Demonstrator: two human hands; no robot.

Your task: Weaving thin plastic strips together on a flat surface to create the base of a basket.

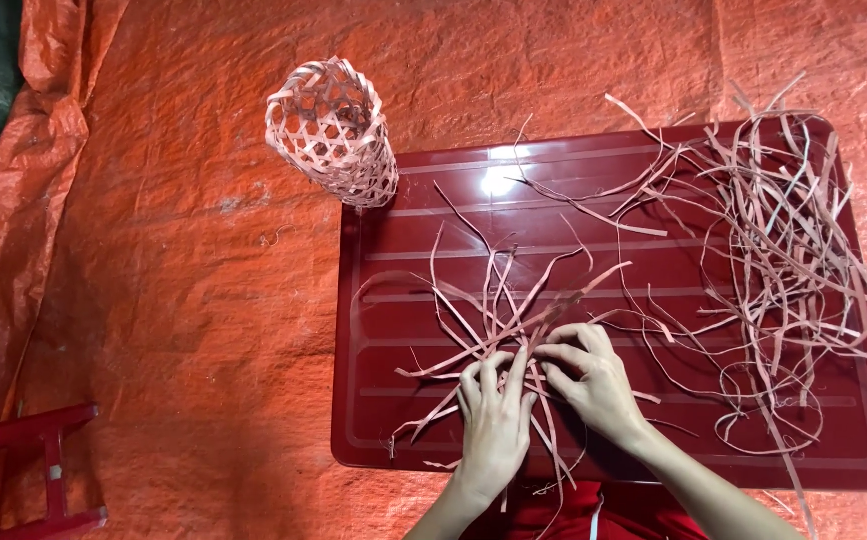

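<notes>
Head view. I am working over a red tray (393,440) laid on an orange tarp (173,300). Both my hands sit near the tray's near edge, about midway along it. My left hand (493,420) lies flat, fingers spread and pressing down on the crossing strips (498,320); it pins them rather than closing round anything. My right hand (593,385) is just beside it, fingertips pinched narrowly on one strip where the strips cross. The strips fan out from under my fingers toward the tray's middle and near-left corner.

Step, as I judge it: the start of a weave, the flat crossing of the first strips being laid and locked.

A loose heap of spare strips (783,240) covers the tray's right side, well apart from my hands. A finished open-weave cylinder basket (333,130) stands upright just off the far-left corner.

Next move, I judge, calls for steady pressure from the left hand while the right threads its strip over and under; a slip would let the crossing spring apart.
</notes>
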